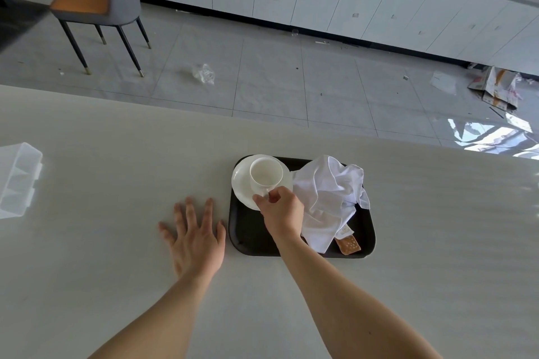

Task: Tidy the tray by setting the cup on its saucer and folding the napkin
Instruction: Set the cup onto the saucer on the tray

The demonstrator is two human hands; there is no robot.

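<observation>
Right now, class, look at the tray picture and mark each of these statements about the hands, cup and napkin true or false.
1. The right hand grips the cup by its handle. True.
2. The left hand lifts the tray. False: it lies flat on the table, beside the tray.
3. The napkin is neatly folded. False: it lies crumpled on the tray.
4. The cup is over the saucer. True.
5. The cup looks empty. True.
</observation>
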